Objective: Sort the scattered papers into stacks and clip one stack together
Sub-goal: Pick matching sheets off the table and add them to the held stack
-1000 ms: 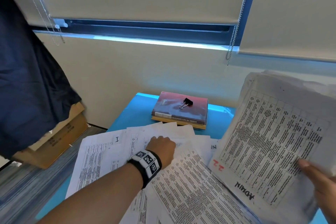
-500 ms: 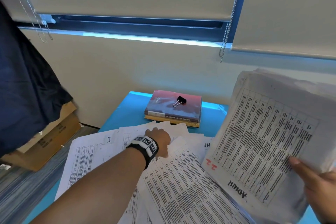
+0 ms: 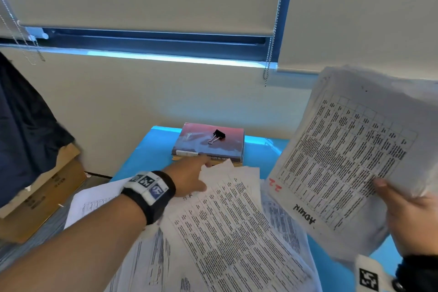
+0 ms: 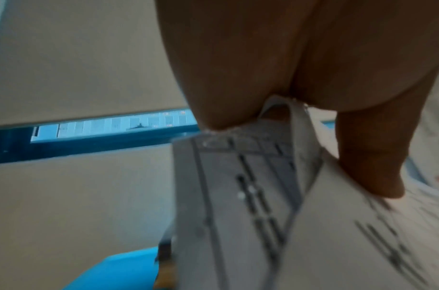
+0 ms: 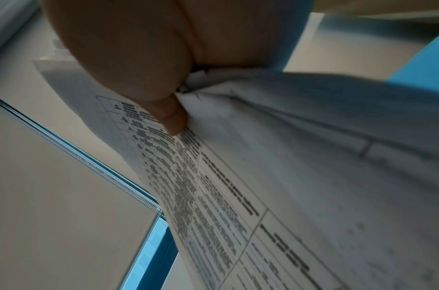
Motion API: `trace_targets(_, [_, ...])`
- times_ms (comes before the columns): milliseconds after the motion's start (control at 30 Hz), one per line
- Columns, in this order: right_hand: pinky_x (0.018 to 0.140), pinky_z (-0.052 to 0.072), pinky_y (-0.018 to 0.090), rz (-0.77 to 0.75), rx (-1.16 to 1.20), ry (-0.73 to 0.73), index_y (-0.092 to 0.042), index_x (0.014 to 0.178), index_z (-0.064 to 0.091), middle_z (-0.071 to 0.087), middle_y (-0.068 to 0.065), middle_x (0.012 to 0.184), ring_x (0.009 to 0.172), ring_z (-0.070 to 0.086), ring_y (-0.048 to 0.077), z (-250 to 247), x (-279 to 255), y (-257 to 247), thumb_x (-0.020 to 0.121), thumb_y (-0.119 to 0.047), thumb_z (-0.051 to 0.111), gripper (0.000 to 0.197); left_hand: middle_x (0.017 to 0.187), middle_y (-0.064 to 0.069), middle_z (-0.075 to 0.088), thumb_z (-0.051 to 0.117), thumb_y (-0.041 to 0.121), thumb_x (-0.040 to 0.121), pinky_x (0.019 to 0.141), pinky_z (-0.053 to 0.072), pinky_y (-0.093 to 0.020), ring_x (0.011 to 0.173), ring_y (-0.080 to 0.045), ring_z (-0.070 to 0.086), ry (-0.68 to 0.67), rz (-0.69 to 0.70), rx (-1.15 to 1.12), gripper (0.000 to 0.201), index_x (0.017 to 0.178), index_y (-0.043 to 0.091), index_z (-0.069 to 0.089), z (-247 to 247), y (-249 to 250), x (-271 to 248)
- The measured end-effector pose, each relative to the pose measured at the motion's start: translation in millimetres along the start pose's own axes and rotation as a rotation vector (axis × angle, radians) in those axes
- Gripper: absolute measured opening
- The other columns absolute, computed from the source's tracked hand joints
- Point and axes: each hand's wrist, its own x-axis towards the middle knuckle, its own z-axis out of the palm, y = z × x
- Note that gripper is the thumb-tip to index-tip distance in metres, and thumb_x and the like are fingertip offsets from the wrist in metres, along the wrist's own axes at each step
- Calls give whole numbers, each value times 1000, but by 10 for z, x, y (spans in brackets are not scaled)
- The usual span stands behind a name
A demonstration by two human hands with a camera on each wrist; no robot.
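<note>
Printed sheets (image 3: pixel 227 232) lie scattered and overlapping on the blue table (image 3: pixel 147 149). My left hand (image 3: pixel 196 173) reaches to their far edge and pinches a few sheets (image 4: pixel 238 196) between thumb (image 4: pixel 370 166) and fingers, so that edge lifts off the pile. My right hand (image 3: pixel 398 208) holds up a stack of papers (image 3: pixel 343 161) marked "ADMIN" at the right, thumb (image 5: pixel 168 117) pressed on its front. A black binder clip (image 3: pixel 216 136) lies on a reddish book (image 3: pixel 189 142) at the table's far side, just beyond my left hand.
A wall with lowered roller blinds and bead chains (image 3: pixel 270 59) stands right behind the table. Cardboard boxes (image 3: pixel 42 192) sit on the floor to the left, beside dark cloth (image 3: pixel 23 125).
My left hand has slid forward across the sheets to their far edge and taken hold of a few, lifting them. The held stack has risen slightly.
</note>
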Motion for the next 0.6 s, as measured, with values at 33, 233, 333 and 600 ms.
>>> trace_targets(33, [91, 50, 43, 2, 19, -1, -19, 88, 75, 67, -24, 61, 91, 64, 27, -14, 21, -24, 86, -24, 72, 6, 126, 7, 59, 70, 31, 85, 94, 47, -32, 108, -17, 58, 12, 32, 11, 51, 133, 29, 52, -122, 56, -86])
trace_targets(233, [66, 58, 39, -12, 85, -156, -8, 82, 75, 76, 1, 72, 68, 69, 17, 179, 72, -244, 87, -12, 71, 8, 104, 3, 63, 65, 37, 88, 86, 48, -34, 95, -19, 60, 170, 188, 104, 23, 106, 23, 66, -865, 489, -503])
trace_targets(333, [61, 55, 35, -68, 44, -327, -8, 73, 74, 76, 3, 70, 62, 67, 18, 402, 20, -378, 85, -8, 72, 11, 126, 9, 52, 62, 38, 90, 96, 42, -28, 112, -12, 53, 261, 310, 117, 29, 114, 23, 64, -1080, 717, -591])
trace_targets(600, [78, 57, 53, -259, 14, -713, -9, 83, 77, 78, 10, 85, 86, 73, 33, 795, -151, -662, 90, -1, 61, 19, 160, 4, 22, 57, 39, 90, 118, 24, -46, 147, -21, 20, 450, 398, 143, 35, 125, 36, 61, -1371, 1068, -549])
